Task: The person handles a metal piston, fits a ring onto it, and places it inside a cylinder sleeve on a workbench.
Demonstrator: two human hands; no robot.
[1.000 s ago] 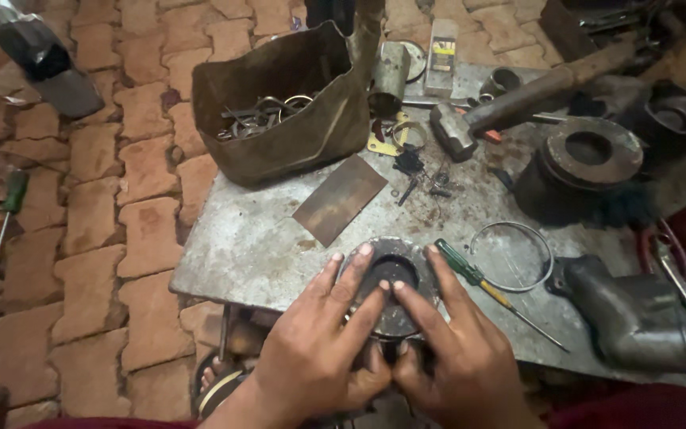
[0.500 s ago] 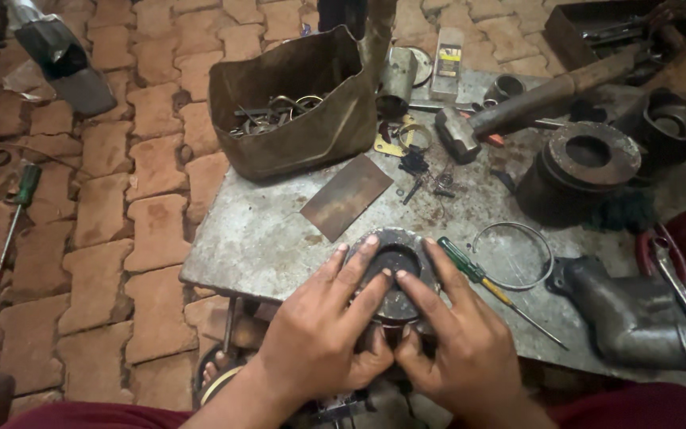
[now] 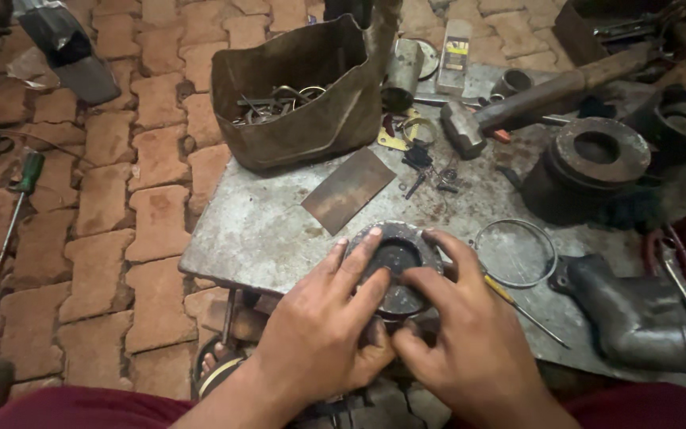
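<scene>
Gripping the round metal housing [image 3: 395, 266] from both sides, left hand [image 3: 319, 338] and right hand [image 3: 470, 349] press spread fingers [image 3: 359, 258] around its rim, steadying it on the tabletop [image 3: 263, 230].

Your body, as seen from the head camera:

- Left hand [image 3: 319, 334]: bare, no glove, no ring, no watch; grime darkens the fingers and nails.
- Right hand [image 3: 470, 342]: bare likewise, smudged with dirt around the knuckles and fingertips.
- Forearms: uncovered, no sleeve reaching either wrist.
- Legs: you wear dark red, maroon cloth across both thighs, at the lower edge of the view.
- Foot: toes show in an open sandal with a pale strap.
</scene>
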